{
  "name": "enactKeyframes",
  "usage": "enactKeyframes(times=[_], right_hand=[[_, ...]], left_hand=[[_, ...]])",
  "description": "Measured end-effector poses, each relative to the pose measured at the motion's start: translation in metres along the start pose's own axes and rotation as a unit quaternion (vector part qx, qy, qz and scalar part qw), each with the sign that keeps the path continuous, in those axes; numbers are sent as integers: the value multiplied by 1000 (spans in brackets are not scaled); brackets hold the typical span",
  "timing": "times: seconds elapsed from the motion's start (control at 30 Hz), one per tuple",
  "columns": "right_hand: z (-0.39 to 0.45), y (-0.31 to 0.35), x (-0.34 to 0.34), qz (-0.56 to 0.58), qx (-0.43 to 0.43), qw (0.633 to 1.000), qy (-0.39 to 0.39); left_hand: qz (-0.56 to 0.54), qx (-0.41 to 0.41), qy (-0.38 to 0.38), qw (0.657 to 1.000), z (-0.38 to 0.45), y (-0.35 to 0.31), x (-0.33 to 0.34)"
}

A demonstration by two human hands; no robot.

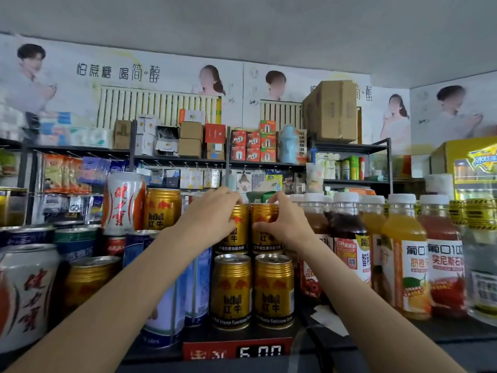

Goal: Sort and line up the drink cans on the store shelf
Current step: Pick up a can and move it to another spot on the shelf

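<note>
Near the shelf's front edge (403,333), the left hand (212,214) and right hand (282,223) each grip a stacked Red Bull can (236,232); rigid, smooth, likely heavy, best held round the sides.

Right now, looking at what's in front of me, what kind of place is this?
Most likely a small convenience store. A red price tag reading 6.00 sits on the shelf edge below rows of gold Red Bull cans, bottled juices stand alongside, and boxed goods fill racks behind.
</note>
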State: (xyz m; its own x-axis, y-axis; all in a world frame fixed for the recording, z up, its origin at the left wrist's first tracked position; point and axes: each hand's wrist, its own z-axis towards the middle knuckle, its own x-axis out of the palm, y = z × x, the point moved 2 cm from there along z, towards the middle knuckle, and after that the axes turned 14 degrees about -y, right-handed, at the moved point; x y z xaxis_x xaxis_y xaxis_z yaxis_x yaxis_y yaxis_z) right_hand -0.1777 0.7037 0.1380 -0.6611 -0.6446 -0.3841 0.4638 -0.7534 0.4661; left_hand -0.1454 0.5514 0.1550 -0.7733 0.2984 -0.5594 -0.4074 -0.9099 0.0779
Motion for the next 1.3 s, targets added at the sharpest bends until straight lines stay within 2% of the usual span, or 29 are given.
enactKeyframes(times=[0.13, 0.33, 0.47, 0.53, 0.63, 0.7, 0.8, 0.93, 1.07, 1.3], right_hand=[[6, 4, -1, -42, -3, 999, 33], [6, 5, 5, -94, -8, 996, 12], [5, 0, 4, -122, -6, 992, 18], [10, 6, -4, -139, -21, 990, -12], [20, 29, -17, -76, -52, 994, -58], [27, 46, -11, -42, -61, 997, -27], [39, 65, 12, -65, -74, 995, 16], [62, 73, 40, -139, -33, 989, 37], [74, 73, 61, -205, 21, 974, 90], [76, 67, 77, -189, 81, 978, 42]], left_hand=[[-13, -12, 11, 1000, -1, 0, 3], [-15, -5, 19, 1000, -2, 2, 2], [-27, -34, 0, 999, -1, 16, -9], [-24, -51, -15, 998, -1, 29, -19], [-25, -60, -20, 998, -2, 44, -31], [-35, -59, -17, 998, -3, 53, -36], [-39, -45, -14, 998, -5, 66, -39], [-19, -1, -23, 1000, -5, 91, -43], [-20, 40, -22, 999, -4, 109, -47], [-35, 63, -15, 997, -8, 121, -49]])
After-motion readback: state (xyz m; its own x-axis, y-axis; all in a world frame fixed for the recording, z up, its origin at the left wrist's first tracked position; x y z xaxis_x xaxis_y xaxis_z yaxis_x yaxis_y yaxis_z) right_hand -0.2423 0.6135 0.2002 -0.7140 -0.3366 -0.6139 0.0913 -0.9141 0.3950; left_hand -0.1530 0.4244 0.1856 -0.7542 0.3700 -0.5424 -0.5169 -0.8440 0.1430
